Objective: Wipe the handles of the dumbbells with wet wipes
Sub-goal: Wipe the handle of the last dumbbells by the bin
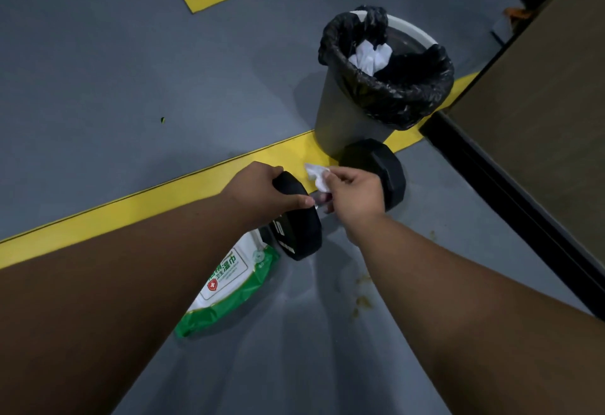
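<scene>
Head: right hand pinches wipe (dumbbell beside bin).

Both forearms are bare up to the frame's edge, with no sleeve showing on either. The left hand and right hand are ungloved. Neither wrist carries anything.

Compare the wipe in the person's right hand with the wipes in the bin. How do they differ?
The held wipe is pinched by the right hand above the dumbbell handle; the binned wipes lie loose in the bin. The binned wipes form a bigger heap. Both are white and crumpled.
</scene>
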The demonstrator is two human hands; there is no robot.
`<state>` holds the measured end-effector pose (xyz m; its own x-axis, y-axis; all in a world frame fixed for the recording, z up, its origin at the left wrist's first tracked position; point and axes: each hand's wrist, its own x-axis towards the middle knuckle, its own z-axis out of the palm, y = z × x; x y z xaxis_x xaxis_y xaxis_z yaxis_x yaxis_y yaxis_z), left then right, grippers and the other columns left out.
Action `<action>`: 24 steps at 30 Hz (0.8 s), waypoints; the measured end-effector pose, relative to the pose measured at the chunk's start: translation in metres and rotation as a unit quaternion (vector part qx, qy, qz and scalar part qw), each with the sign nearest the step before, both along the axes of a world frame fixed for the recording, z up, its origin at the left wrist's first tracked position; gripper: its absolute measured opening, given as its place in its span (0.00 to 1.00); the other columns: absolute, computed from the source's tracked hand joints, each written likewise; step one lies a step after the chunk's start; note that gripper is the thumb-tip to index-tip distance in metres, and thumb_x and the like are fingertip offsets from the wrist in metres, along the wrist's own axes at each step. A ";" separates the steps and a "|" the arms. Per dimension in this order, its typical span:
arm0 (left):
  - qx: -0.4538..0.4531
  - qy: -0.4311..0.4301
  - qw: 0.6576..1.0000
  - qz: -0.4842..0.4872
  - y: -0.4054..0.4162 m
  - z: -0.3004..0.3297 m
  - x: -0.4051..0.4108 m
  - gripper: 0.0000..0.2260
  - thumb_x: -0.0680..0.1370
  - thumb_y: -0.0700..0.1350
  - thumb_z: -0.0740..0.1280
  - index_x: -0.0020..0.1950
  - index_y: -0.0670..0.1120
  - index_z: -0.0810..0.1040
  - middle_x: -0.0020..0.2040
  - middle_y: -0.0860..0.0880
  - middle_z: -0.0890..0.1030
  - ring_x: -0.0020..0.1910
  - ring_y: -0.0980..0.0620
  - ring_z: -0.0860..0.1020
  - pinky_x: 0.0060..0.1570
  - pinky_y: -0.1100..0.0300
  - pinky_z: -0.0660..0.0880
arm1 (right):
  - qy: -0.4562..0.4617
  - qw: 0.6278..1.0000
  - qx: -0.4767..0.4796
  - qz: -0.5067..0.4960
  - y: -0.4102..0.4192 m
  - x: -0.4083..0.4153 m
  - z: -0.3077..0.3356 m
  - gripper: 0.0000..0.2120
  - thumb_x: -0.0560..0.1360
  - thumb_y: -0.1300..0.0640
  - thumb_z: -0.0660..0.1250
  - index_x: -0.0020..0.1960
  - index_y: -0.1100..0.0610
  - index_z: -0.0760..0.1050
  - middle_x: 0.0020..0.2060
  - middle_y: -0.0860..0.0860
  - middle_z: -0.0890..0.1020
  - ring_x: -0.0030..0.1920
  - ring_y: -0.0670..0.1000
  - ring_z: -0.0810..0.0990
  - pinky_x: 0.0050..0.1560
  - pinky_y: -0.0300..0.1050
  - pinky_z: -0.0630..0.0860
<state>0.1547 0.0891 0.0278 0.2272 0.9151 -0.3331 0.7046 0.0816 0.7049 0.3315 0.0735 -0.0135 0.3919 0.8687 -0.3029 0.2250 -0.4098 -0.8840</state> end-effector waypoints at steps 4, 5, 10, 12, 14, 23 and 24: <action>0.005 -0.004 1.000 0.003 0.001 -0.004 0.000 0.39 0.67 0.62 0.79 0.71 0.42 0.75 0.60 0.46 0.82 0.57 0.49 0.80 0.58 0.51 0.78 | -0.060 0.993 -0.064 0.078 -0.006 0.000 -0.028 0.11 0.77 0.47 0.71 0.58 0.46 0.84 0.46 0.48 0.86 0.39 0.50 0.82 0.41 0.45 0.79; 0.007 -0.004 1.000 0.003 0.001 -0.005 0.000 0.41 0.66 0.63 0.79 0.73 0.43 0.73 0.62 0.47 0.82 0.58 0.49 0.79 0.58 0.53 0.77 | -0.073 0.993 -0.057 0.072 -0.005 0.004 -0.032 0.12 0.77 0.45 0.71 0.59 0.46 0.84 0.46 0.47 0.86 0.41 0.51 0.83 0.44 0.46 0.81; 0.002 0.000 1.000 0.007 0.002 -0.004 0.000 0.42 0.66 0.62 0.79 0.74 0.45 0.72 0.64 0.47 0.81 0.60 0.49 0.79 0.60 0.52 0.77 | -0.051 0.996 -0.027 -0.073 0.009 0.027 -0.038 0.13 0.80 0.49 0.67 0.64 0.46 0.81 0.33 0.51 0.85 0.31 0.49 0.81 0.41 0.52 0.84; 0.008 0.004 1.000 0.003 0.002 -0.005 -0.001 0.39 0.67 0.62 0.79 0.72 0.44 0.75 0.63 0.47 0.81 0.60 0.49 0.79 0.59 0.54 0.76 | 0.006 0.997 -0.026 -0.068 0.001 0.016 -0.036 0.12 0.82 0.52 0.66 0.63 0.48 0.81 0.27 0.50 0.81 0.25 0.46 0.77 0.31 0.40 0.77; 0.013 0.008 1.000 -0.003 0.003 -0.007 -0.001 0.43 0.66 0.64 0.78 0.75 0.46 0.71 0.67 0.48 0.79 0.65 0.50 0.76 0.57 0.60 0.72 | 0.066 0.997 -0.024 0.005 -0.016 -0.001 -0.034 0.11 0.82 0.57 0.66 0.62 0.50 0.82 0.35 0.49 0.84 0.33 0.45 0.82 0.32 0.33 0.76; 0.009 -0.003 1.000 0.003 0.004 -0.008 -0.002 0.45 0.66 0.64 0.78 0.78 0.48 0.68 0.71 0.50 0.76 0.68 0.51 0.74 0.55 0.63 0.68 | 0.046 0.995 -0.017 -0.087 0.006 0.021 -0.032 0.10 0.81 0.53 0.68 0.59 0.51 0.84 0.30 0.49 0.81 0.26 0.46 0.74 0.29 0.38 0.72; 0.010 -0.004 1.000 0.005 0.003 -0.008 -0.002 0.45 0.66 0.64 0.78 0.78 0.48 0.68 0.71 0.50 0.76 0.68 0.51 0.74 0.55 0.63 0.68 | 0.073 0.994 -0.012 -0.076 0.001 0.010 -0.036 0.09 0.81 0.54 0.68 0.58 0.51 0.85 0.32 0.48 0.82 0.29 0.46 0.76 0.31 0.38 0.74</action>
<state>0.1529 0.0924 0.0200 0.2209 0.9235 -0.3135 0.6983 0.0746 0.7119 0.3411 0.0741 -0.0500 0.4686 0.7943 -0.3867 0.0283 -0.4510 -0.8921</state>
